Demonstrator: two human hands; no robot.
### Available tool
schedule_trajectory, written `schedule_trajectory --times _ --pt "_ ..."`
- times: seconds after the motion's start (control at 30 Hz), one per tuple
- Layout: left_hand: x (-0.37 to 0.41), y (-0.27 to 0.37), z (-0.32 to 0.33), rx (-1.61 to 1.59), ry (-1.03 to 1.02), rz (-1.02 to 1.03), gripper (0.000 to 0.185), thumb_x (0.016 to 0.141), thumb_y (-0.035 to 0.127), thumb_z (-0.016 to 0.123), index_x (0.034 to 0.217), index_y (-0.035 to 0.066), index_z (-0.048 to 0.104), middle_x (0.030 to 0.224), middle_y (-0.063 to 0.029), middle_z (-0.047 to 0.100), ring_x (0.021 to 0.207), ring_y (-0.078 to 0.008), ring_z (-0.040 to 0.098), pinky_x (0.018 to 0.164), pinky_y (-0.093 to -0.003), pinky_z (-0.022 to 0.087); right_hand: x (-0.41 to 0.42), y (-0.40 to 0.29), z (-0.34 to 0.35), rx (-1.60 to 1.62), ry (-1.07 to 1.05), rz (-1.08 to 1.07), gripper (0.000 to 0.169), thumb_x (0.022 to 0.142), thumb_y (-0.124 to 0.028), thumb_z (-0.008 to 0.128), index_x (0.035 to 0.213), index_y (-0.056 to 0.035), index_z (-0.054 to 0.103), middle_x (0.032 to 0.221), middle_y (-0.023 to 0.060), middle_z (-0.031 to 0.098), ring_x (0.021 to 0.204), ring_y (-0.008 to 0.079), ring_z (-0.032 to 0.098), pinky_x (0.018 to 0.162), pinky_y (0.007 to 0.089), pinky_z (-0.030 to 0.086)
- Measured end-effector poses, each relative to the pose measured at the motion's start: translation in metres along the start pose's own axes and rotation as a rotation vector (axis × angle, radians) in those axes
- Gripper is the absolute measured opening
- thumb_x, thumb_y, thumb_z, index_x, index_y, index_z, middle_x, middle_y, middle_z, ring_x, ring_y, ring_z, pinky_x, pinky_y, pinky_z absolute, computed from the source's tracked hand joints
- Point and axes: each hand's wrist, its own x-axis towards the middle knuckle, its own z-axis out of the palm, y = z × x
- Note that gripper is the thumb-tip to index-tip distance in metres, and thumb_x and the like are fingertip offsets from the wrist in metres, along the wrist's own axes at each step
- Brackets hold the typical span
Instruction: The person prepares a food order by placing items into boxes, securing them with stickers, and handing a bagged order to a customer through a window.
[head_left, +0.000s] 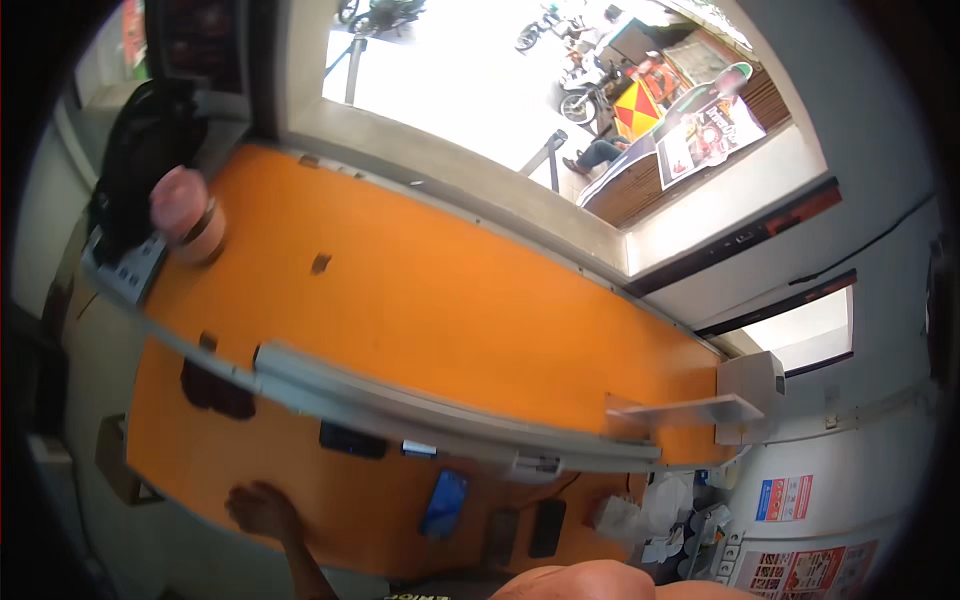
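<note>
My left hand (261, 510), blurred, is over the left part of the lower orange desk (360, 525), near its front edge. No object shows in it, and its finger pose is unclear. A bare stretch of skin (577, 581) at the bottom edge seems to be part of my arm or leg; my right hand is out of view. Right of my left hand lies a smartphone with a blue screen (444, 502). Beyond it are a dark flat object (500, 536) and a black phone-like device (547, 529). A black device (352, 440) sits under the raised ledge.
The raised orange counter (420, 300) runs behind a grey ledge (450, 409). A pink-lidded container (187, 214) stands at its left end, a white box (750, 394) and clear panel (686, 412) at its right. White crumpled paper (619, 517) lies lower right. Outside, a person sits beyond the window.
</note>
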Motion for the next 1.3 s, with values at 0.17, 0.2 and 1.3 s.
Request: schedule_trajectory --times 0.17,0.2,1.3 --pt "0.025 0.014 -0.071 0.157 0.082 0.404 0.035 0.111 0.022 0.042 0.114 -0.009 0.056 0.116 -0.0396 0.061 0.093 -0.0535 0.063 0.082 -0.0668 0.051 0.014 -0.061 0.021 0.031 -0.002 0.072 0.052 0.099 -0.032 0.063 0.142 -0.0010 0.061 0.131 0.0228 0.066 0.125 0.0345 0.062 0.108 0.0488 0.045" --pt "0.026 0.014 -0.060 0.139 0.086 0.409 0.035 0.111 0.022 0.042 0.114 -0.009 0.056 0.116 -0.0396 0.061 0.093 -0.0535 0.063 0.082 -0.0668 0.051 0.016 -0.072 0.023 0.036 -0.003 0.085 0.052 0.099 -0.032 0.063 0.141 -0.0009 0.061 0.130 0.0226 0.066 0.124 0.0343 0.062 0.108 0.0486 0.045" --pt "0.069 0.048 -0.040 -0.065 -0.001 0.315 0.042 0.110 0.035 0.041 0.123 -0.002 0.056 0.123 -0.0285 0.059 0.103 -0.0441 0.061 0.082 -0.0584 0.049 -0.009 -0.149 0.015 0.082 0.117 0.106 0.052 0.098 -0.039 0.067 0.130 0.0019 0.066 0.116 0.0179 0.069 0.111 0.0265 0.065 0.098 0.0427 0.048"
